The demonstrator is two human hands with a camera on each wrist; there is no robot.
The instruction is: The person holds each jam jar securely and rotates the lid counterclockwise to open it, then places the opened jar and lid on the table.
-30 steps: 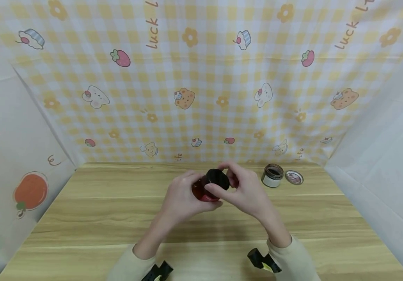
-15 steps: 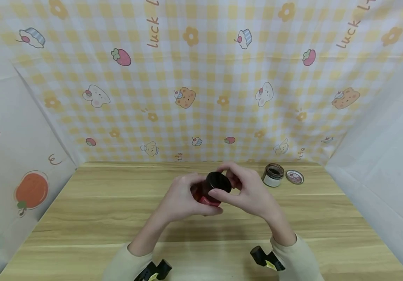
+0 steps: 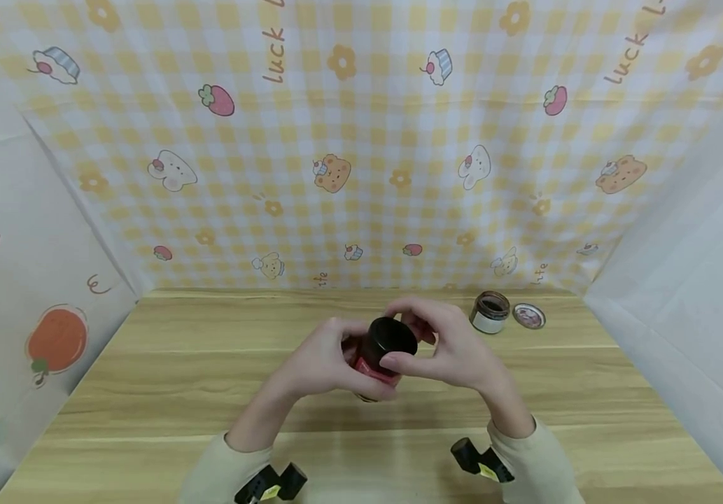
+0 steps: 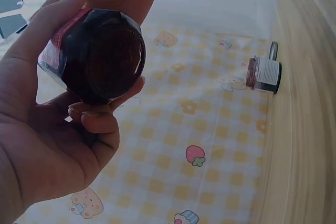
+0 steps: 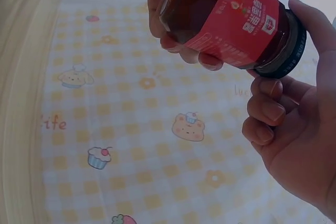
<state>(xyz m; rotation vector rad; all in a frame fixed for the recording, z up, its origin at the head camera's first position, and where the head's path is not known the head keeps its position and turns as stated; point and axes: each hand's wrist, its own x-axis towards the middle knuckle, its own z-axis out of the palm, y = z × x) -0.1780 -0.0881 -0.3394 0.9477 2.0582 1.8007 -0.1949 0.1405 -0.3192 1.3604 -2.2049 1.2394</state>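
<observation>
A dark glass jar (image 5: pixel 236 22) with a red label and a black lid (image 3: pixel 392 334) is held tilted above the table, its lid turned up towards the head camera. My left hand (image 3: pixel 320 358) grips the jar's body, fingers behind it and thumb along the near side. In the left wrist view the dark base of the jar faces the camera. My right hand (image 3: pixel 452 346) holds the lid's rim between its thumb and fingers. The lid sits on the jar's neck in the right wrist view.
An open jar (image 3: pixel 489 320) with a white label stands at the back right of the wooden table (image 3: pixel 178 378). Beside it lies a round metal lid (image 3: pixel 528 316). A yellow checked cloth (image 3: pixel 361 140) hangs along the table's back edge.
Both hands have come slightly nearer to me with the jar. The jar has turned in the left hand's grip, and more of the red label and its lower edge show now.
</observation>
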